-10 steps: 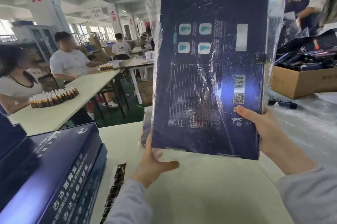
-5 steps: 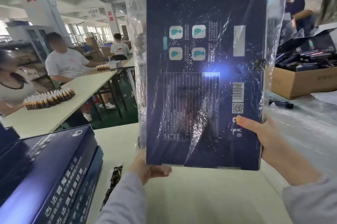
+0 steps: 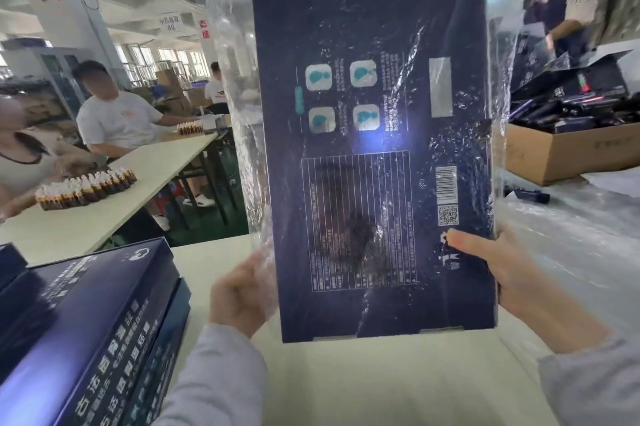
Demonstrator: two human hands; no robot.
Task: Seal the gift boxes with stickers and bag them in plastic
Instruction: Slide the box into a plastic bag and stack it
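Head view, left hand (image 3: 242,297): pinches bag (image 3: 239,79) at box's (image 3: 374,183) lower left; a second ago it lay open beneath.
Right hand (image 3: 502,273): grips box, thumb on its face.
Box: upright above table (image 3: 381,384), bag nearly over it; bagging likely almost done.
Writing: barcode (image 3: 446,184), QR code (image 3: 448,215); fine print unreadable.

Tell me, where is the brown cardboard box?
The cardboard box sits at the right edge of the head view, on the plastic-covered table, just right of and behind the held-up gift box.
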